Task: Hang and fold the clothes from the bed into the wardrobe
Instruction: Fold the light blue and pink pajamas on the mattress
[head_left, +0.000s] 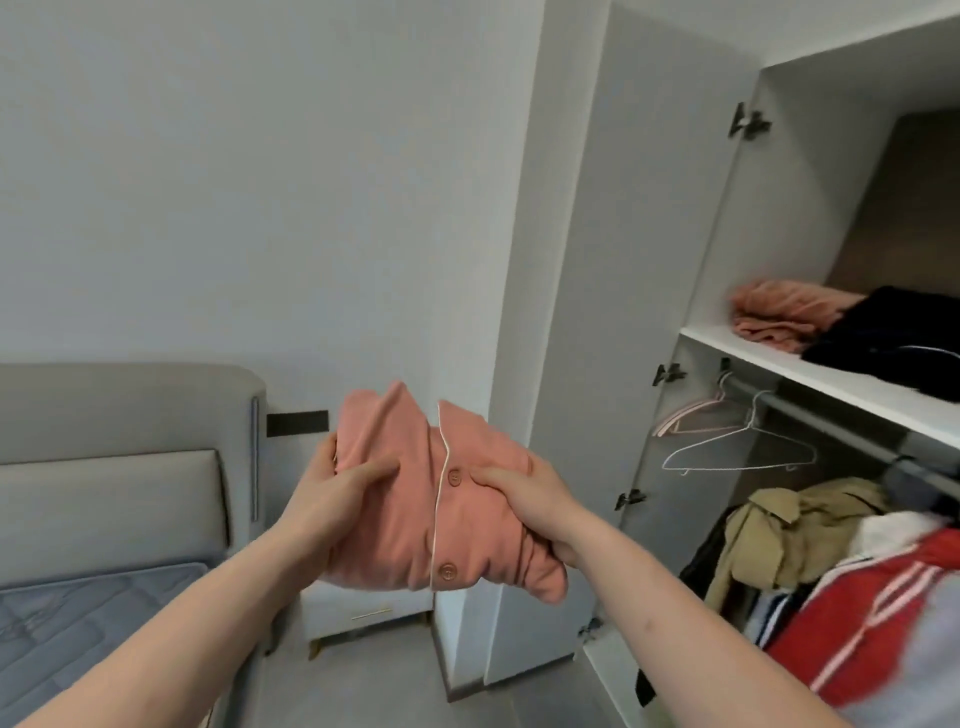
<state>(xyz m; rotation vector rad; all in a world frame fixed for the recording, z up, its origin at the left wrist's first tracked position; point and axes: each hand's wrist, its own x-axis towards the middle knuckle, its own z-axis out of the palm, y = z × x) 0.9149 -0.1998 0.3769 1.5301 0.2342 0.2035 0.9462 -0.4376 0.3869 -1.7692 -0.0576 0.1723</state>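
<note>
A folded pink pyjama top with white piping and two buttons is held in the air in front of me, between the bed and the wardrobe. My left hand holds its left side, thumb on top and fingers underneath. My right hand grips its right edge with curled fingers. The open wardrobe stands to the right. On its white shelf lie a folded pink garment and a black garment.
Under the shelf a rail carries empty hangers, a khaki jacket and a red and white garment. The wardrobe door stands open towards me. The bed with grey headboard is at left, a small white cabinet beside it.
</note>
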